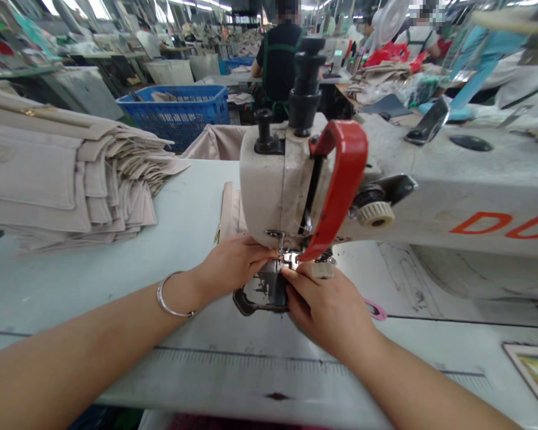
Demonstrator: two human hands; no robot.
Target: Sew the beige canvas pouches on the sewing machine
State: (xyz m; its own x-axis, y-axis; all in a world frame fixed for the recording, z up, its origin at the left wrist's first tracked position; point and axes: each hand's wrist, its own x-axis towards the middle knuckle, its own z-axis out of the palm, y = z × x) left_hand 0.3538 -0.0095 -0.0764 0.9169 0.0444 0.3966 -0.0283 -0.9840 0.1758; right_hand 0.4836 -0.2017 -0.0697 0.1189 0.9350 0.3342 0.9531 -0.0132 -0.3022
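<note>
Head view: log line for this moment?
left hand: at presser foot | right hand: at presser foot | behind: beige fabric piece | far left: fabric stack

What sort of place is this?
Most likely a sewing factory. The left hand and right hand are at an industrial sewing machine, a stack of cut beige fabric lies on the table, and another person works beyond a blue crate.

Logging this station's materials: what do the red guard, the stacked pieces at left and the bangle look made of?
Red guard: probably plastic or painted metal, smooth, glossy sheen. Stacked pieces: beige cloth, seemingly canvas, matte, with soft folded edges. Bangle: silvery metal, thin, bright glints.
</note>
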